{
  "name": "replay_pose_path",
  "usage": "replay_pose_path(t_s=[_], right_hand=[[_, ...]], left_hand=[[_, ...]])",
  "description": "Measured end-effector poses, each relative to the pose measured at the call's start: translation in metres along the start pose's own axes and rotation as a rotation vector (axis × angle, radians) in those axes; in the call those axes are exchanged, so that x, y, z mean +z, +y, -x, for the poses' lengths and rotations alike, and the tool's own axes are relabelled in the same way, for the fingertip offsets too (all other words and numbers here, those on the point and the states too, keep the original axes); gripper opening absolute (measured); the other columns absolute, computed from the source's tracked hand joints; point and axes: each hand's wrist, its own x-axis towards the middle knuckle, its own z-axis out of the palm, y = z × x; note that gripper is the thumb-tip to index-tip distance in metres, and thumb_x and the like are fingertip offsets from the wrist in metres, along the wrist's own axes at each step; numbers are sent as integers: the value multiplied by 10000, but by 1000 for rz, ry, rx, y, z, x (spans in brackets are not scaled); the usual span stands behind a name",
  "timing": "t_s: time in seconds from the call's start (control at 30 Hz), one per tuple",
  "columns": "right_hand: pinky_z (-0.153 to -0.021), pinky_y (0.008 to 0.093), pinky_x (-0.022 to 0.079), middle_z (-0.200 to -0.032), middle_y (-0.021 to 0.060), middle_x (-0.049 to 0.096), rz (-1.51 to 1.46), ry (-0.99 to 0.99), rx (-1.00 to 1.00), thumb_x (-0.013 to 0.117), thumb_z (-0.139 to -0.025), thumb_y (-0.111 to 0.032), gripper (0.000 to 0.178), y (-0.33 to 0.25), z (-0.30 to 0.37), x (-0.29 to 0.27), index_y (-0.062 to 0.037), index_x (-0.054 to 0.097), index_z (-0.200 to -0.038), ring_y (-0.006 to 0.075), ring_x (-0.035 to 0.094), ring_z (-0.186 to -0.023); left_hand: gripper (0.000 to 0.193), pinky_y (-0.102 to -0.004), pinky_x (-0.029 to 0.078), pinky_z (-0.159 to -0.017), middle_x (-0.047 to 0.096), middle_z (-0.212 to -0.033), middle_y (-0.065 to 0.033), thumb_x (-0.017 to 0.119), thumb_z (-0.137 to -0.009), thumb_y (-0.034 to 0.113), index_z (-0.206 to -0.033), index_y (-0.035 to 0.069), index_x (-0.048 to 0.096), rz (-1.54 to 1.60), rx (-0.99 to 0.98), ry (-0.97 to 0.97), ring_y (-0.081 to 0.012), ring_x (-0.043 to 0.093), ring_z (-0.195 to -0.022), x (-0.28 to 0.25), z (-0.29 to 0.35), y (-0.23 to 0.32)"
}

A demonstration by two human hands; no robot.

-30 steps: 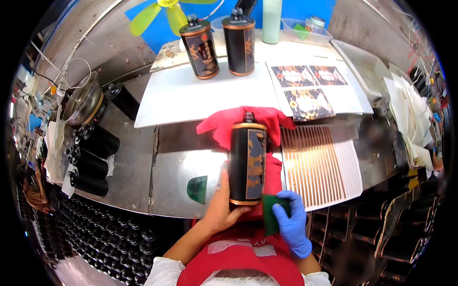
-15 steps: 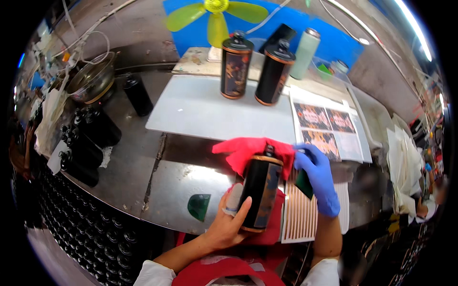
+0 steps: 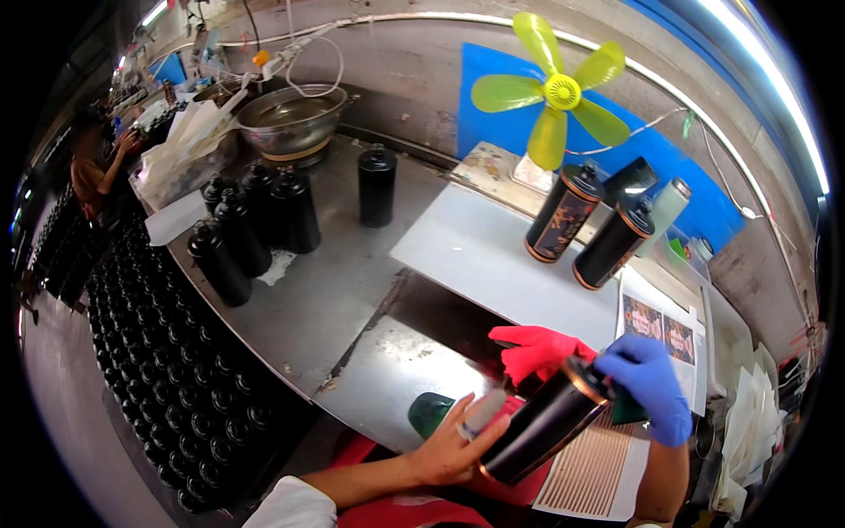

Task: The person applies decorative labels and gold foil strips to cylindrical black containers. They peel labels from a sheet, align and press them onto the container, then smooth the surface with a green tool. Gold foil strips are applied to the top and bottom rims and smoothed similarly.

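Grey metal worktop (image 3: 348, 282) spreads beyond and left of my grip. Bare left hand (image 3: 453, 449) wrapped around lower side of glossy black cylindrical bottle (image 3: 546, 427), copper-banded at shoulder, tilted between my hands. Blue-gloved right hand (image 3: 650, 380) at bottle's neck, fingers curled on flat dark green piece (image 3: 628, 408). Bright pinkish-red cloth (image 3: 537, 346) just beyond bottle.

Looks like a production workshop. Shows it through dense rows of identical black bottles (image 3: 180, 400) beside a scuffed metal worktable (image 3: 348, 282), further black bottles (image 3: 295, 211) on its top, a large steel basin (image 3: 286, 136), a stained wall (image 3: 396, 75), a long bright tube light (image 3: 773, 75), piled white paper sheets (image 3: 183, 141), a blue-gloved right hand (image 3: 653, 385) and, in the left background, a second person (image 3: 91, 180).
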Motion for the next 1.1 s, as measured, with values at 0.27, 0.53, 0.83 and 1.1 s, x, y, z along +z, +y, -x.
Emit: replay_pose_path(t_s=[0.27, 0.53, 0.83, 1.1], right_hand=[[-558, 298, 441, -624, 123, 592, 376, 527, -546, 649, -784, -212, 244, -125, -97, 18, 28, 617, -752, 193, 565, -551], [-582, 396, 463, -662, 163, 607, 710, 685, -624, 630, -800, -298, 297, -103, -254, 41, -16, 620, -709, 338, 602, -627], [-593, 362, 469, -677, 152, 609, 675, 567, -552, 664, -804, -244, 253, -108, -258, 56, -70, 631, -986, 295, 608, -630], [-549, 256, 434, -673, 66, 589, 461, 423, -582, 651, -787, -47, 285, -64, -127, 65, -16, 607, -1067, 117, 543, -579]], left_hand=[[297, -401, 454, -803, 658, -774, -77, 718, -735, 35, -1020, 74, 642, -120, -451, 443, -241, 603, -657, -99, -9, -53], [127, -333, 482, -697, 599, -678, -118, 625, -832, 104, -939, 39, 648, -372, -424, 481, -227, 577, -581, -205, -49, -150], [358, -434, 472, -780, 505, -1107, -239, 568, -865, 312, -1174, 136, 527, -819, -429, 412, -394, 561, -903, -226, -201, -298], [171, -430, 474, -540, 523, -805, -136, 597, -809, 275, -837, 121, 529, -968, -308, 361, -316, 574, -690, -211, -156, -295]])
